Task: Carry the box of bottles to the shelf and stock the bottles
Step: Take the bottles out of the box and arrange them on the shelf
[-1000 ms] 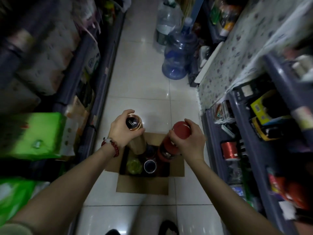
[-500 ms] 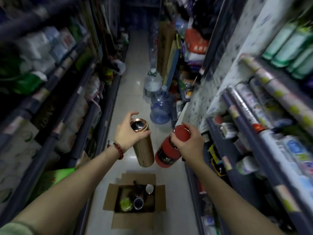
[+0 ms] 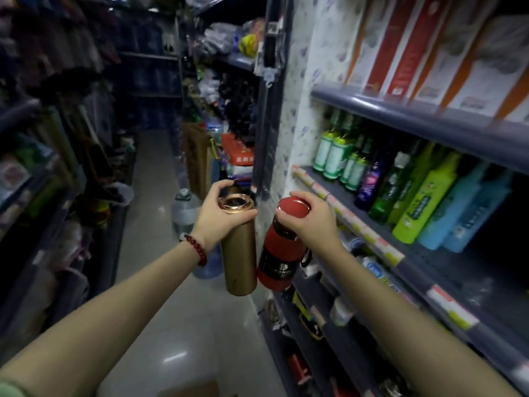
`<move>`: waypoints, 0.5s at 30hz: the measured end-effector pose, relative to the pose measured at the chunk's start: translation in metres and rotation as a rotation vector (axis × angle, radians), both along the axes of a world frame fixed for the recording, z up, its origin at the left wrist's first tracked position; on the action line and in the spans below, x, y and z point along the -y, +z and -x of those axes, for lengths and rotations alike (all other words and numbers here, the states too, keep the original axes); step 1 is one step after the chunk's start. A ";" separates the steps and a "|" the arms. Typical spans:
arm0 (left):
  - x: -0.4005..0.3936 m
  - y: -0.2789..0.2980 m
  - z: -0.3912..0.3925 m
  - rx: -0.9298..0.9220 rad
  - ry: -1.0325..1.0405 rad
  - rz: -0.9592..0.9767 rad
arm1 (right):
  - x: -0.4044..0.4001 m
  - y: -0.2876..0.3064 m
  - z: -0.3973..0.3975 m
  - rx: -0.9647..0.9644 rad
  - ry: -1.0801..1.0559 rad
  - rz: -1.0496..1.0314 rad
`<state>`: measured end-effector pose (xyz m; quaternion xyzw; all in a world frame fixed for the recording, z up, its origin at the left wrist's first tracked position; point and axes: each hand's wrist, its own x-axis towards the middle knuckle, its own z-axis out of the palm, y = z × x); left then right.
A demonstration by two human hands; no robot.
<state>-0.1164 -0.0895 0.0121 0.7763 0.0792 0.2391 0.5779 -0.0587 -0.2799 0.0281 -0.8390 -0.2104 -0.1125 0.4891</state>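
My left hand (image 3: 219, 217) grips a gold metal bottle (image 3: 240, 262) by its top, and the bottle hangs upright at chest height in the aisle. My right hand (image 3: 310, 220) holds a red and black bottle (image 3: 276, 260) by its red cap, tilted a little, its lower part touching the gold one. Both bottles hang just left of the blue-grey shelf (image 3: 372, 239) on the right. Only a corner of the cardboard box (image 3: 194, 389) shows at the bottom edge; its contents are out of view.
The right shelf carries green, purple, lime and blue bottles (image 3: 400, 181), with boxes on the shelf above. Large water jugs (image 3: 184, 209) stand on the tiled floor ahead. Packed shelves line the left side of the narrow aisle.
Both hands have lifted the two bottles out of the box up to shelf height. My view has swung up from the floor toward the right shelf, and the box has dropped almost out of sight.
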 end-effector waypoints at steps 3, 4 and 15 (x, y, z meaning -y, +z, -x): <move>0.012 0.026 -0.030 0.041 -0.123 -0.037 | 0.013 0.032 -0.008 0.006 -0.100 -0.037; 0.018 0.035 -0.038 0.059 -0.162 -0.041 | 0.018 0.043 -0.010 0.009 -0.127 -0.048; 0.080 0.130 -0.087 0.224 -0.512 -0.034 | 0.074 0.147 0.000 0.087 -0.400 -0.050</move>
